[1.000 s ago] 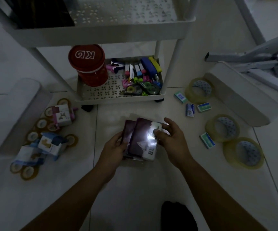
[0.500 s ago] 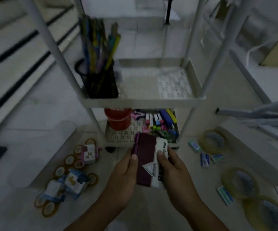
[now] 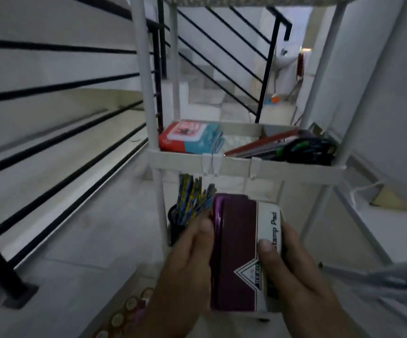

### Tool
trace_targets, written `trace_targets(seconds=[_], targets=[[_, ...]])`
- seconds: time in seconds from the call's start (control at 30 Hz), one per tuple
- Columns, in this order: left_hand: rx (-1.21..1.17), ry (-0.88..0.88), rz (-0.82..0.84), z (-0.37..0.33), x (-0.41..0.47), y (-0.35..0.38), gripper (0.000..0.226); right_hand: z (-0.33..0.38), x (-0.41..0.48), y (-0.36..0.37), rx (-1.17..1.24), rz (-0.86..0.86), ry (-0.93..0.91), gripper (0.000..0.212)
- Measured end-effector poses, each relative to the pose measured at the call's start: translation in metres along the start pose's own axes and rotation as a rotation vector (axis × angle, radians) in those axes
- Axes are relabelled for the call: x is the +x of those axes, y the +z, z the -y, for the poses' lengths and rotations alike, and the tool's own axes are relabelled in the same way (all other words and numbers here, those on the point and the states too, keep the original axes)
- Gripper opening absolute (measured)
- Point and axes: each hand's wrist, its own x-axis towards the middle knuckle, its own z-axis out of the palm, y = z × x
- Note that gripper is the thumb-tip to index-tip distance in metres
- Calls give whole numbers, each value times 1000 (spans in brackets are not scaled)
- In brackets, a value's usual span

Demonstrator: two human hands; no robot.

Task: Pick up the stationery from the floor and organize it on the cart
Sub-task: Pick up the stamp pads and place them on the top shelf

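The left grip [image 3: 187,259] and the right grip [image 3: 295,272], both bare hands, hold a stack of stamp pads [image 3: 234,252] between them in the air, just in front of the cart [image 3: 185,162]. The left grip is curled round the stack's glossy purple edge, with its thumb lying on that edge. The right grip clasps the opposite side, with its thumb pressed on the white band printed "Stamp Pad". The top box is maroon with a white triangle mark near its lower end. How many pads are in the stack cannot be told.

The stack sits below the cart's upper visible shelf and partly hides a cup of pencils [image 3: 192,201] on the level beneath. That upper shelf carries a red and blue packet [image 3: 190,136] at its left. At its right a red folder [image 3: 263,142] leans over some dark items too blurred to name.

Tape rolls [image 3: 129,311] lie on the floor at the lower left, beside the left forearm. A black stair railing [image 3: 51,89] runs along the left side and behind the cart.
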Motion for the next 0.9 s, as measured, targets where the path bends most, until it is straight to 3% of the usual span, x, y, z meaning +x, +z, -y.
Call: trace_targets(seconds=[0.13,0.2,0.43,0.53,0.63,0.77,0.9], targets=[[150,300,-172,-44,30,-18,15,63,14,-3,-50,135,-232,37],[244,360,-265,-58,46,-25,13,87,30,-4,-79,121,-275,34],[439,429,-482,-74,96,-41,38,134,128,11,-65,-73,-37,22],[437,412,-469,-78,106,-44,44,144,159,17,-60,-65,56,25],[462,375,-437,-77,113,-47,45,138,182,17,-203,-74,98,7],[539,363,-359,-67,117,-58,38,137,197,22,-475,16,121,19],[577,412,-321,-59,118,-65,47,145,197,34,-745,70,128,36]])
